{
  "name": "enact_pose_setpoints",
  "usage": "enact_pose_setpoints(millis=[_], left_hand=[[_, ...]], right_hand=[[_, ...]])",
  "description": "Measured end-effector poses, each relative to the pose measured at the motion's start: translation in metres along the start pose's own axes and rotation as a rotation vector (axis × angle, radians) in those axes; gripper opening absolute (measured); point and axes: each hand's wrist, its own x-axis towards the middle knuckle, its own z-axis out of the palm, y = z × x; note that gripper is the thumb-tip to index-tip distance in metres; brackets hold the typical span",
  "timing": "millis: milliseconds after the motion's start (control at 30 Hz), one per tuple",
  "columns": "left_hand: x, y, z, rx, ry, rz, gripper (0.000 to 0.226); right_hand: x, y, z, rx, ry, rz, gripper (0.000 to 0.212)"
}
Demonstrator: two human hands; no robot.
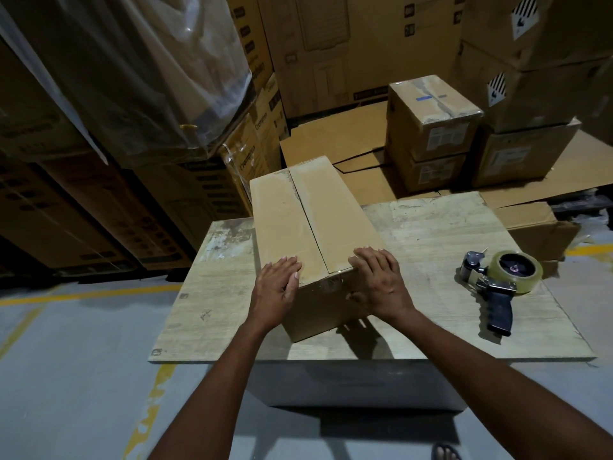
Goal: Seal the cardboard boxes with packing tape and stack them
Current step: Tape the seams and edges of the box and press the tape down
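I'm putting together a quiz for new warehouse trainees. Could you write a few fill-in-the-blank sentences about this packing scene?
The left hand and right hand rest on the cardboard box, which stands on the ____.
The tape dispenser lies to the box's ____ side.
____ hand holds the dispenser.
Missing words: table; right; neither.

Under your hands you have a matt brown cardboard box (308, 224), glossy clear tape along its seam. The worktop (431, 234) is pale, worn wood-grain, scuffed and stained. Right of the box, the tape dispenser (497, 287) shows bright metal, black plastic and a shiny clear roll.
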Motion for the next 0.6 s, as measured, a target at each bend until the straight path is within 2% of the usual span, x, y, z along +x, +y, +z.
enact_pose_setpoints(millis=[233,300,433,600], left_hand=[[0.026,0.005,-0.018,0.017,-0.024,0.023,0.026],[0.039,0.007,-0.018,0.044,-0.066,0.058,0.034],[0.060,0.011,-0.010,0.043,-0.299,-0.009,0.054],[0.088,0.003,-0.006,0.089,-0.377,-0.044,0.061]], right_hand=[[0.018,-0.001,-0.019,0.069,0.011,0.017,0.053],[0.029,0.004,-0.024,0.118,-0.061,-0.049,0.054],[0.042,0.006,-0.030,0.105,-0.290,-0.278,0.062],[0.067,0.006,-0.033,0.131,-0.481,-0.375,0.063]])
